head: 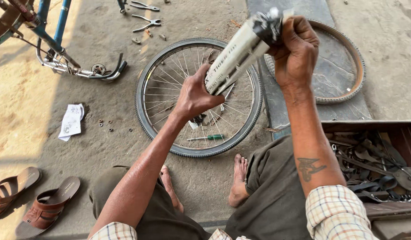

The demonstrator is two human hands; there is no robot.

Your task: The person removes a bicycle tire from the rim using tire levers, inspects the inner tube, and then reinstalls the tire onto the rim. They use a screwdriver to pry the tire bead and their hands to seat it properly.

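Steady the long white packet [234,55] with left hand [194,95] clamped low, right hand [294,51] pinching the dark top end; tear slowly, above wheel [198,98].

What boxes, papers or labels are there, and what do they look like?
Long box: held up between the left hand and right hand, above the wheel; narrow, whitish, dark print.
Paper scrap: on the ground left of the wheel; crumpled, white, faint print.
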